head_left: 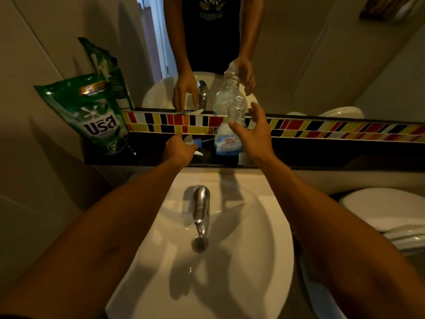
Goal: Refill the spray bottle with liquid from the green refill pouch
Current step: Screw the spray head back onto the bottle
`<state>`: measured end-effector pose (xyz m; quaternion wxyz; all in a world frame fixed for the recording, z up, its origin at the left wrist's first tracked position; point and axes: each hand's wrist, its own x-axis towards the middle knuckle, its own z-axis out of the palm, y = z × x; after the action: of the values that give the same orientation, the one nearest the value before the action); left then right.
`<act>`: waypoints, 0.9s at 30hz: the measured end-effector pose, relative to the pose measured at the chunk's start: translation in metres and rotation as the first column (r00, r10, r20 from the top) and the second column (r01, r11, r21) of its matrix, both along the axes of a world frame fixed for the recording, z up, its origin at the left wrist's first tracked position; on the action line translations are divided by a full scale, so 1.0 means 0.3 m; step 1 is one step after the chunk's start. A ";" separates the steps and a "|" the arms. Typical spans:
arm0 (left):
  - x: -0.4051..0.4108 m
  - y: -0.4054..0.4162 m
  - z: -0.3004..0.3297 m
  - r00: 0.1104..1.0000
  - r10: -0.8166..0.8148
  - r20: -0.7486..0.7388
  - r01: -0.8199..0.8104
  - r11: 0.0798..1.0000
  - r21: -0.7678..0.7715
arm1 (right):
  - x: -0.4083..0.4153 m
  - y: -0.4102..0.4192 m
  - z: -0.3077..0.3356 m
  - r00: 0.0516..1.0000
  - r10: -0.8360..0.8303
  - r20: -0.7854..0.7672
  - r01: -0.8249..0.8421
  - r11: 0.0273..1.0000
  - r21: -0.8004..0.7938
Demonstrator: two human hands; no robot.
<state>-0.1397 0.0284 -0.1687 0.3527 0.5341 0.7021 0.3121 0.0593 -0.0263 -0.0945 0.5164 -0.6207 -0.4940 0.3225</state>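
The green refill pouch [96, 116] stands upright at the left end of the dark ledge [322, 153], leaning against the wall. A clear spray bottle [226, 143] with a blue and white label stands on the ledge behind the tap, its neck bare with no top on it. Its white and blue spray head [195, 140] lies on the ledge to the bottle's left, under my left hand [179, 149], whose fingers curl around it. My right hand [255, 132] hovers just right of the bottle, fingers spread, thumb close to its front.
A white sink [253, 261] with a chrome tap [201, 208] lies below my arms. A mirror [299, 65] above a coloured tile strip reflects the hands and the bottle. A white toilet [379, 208] is at the right.
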 end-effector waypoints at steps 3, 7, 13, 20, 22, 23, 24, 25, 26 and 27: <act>0.039 0.015 -0.020 0.996 0.055 -0.074 -0.058 0.998 -0.034 | 0.008 0.033 0.017 0.994 0.103 0.021 -0.102 0.994 -0.036; 0.056 0.028 -0.048 0.985 0.107 -0.137 -0.115 0.992 -0.055 | 0.015 0.060 0.019 0.990 0.143 -0.001 -0.143 0.988 -0.063; 0.022 0.020 -0.039 0.983 0.178 -0.053 -0.182 0.981 -0.067 | 0.059 0.041 0.017 0.979 0.203 0.011 -0.203 0.979 -0.024; -0.123 -0.037 0.103 0.950 0.183 0.253 -0.204 0.977 0.058 | 0.105 -0.036 0.024 0.978 0.208 0.021 -0.208 0.978 0.010; -0.169 -0.057 0.165 0.912 0.169 0.375 -0.218 0.972 0.092 | 0.119 -0.068 0.035 0.980 0.196 0.043 -0.198 0.980 0.029; -0.190 -0.068 0.197 0.894 0.155 0.420 -0.218 0.970 0.107 | 0.126 -0.083 0.044 0.978 0.199 0.057 -0.201 0.979 0.035; -0.211 -0.077 0.230 0.883 0.139 0.449 -0.213 0.970 0.118 | 0.135 -0.098 0.053 0.977 0.202 0.070 -0.205 0.978 0.036; -0.232 -0.084 0.262 0.874 0.122 0.471 -0.204 0.971 0.125 | 0.144 -0.112 0.060 0.975 0.204 0.086 -0.207 0.978 0.032; -0.253 -0.092 0.295 0.869 0.104 0.484 -0.192 0.972 0.134 | 0.153 -0.125 0.066 0.974 0.203 0.105 -0.207 0.978 0.024; -0.272 -0.098 0.327 0.868 0.083 0.490 -0.179 0.972 0.151 | 0.161 -0.138 0.072 0.971 0.203 0.126 -0.206 0.978 0.015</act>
<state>-0.2213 -0.0010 -0.0705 0.4406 0.4222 0.5941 0.5241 0.1076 -0.0676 -0.0729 0.4576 -0.5779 -0.5910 0.3277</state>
